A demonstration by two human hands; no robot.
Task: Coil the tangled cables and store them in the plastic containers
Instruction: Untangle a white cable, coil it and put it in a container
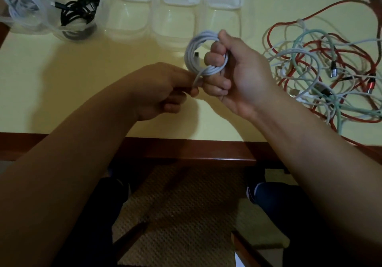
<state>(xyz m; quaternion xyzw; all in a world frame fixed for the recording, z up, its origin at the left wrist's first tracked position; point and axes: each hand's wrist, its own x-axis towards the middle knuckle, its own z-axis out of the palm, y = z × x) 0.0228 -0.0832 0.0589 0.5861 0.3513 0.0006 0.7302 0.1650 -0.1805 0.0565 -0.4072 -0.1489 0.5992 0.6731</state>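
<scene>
Left of the white coil (pixel 203 55), my left hand (pixel 163 89) pinches its loose tail, probably to wrap it. My right hand (pixel 237 70) grips the coil so the loops hold, near the empty containers (pixel 173 16); the tangle (pixel 322 70) waits right, on the counter (pixel 62 80).

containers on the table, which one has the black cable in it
The second container from the left: it holds a coiled black cable. The leftmost container holds white cable; the other containers to the right look empty.
</scene>
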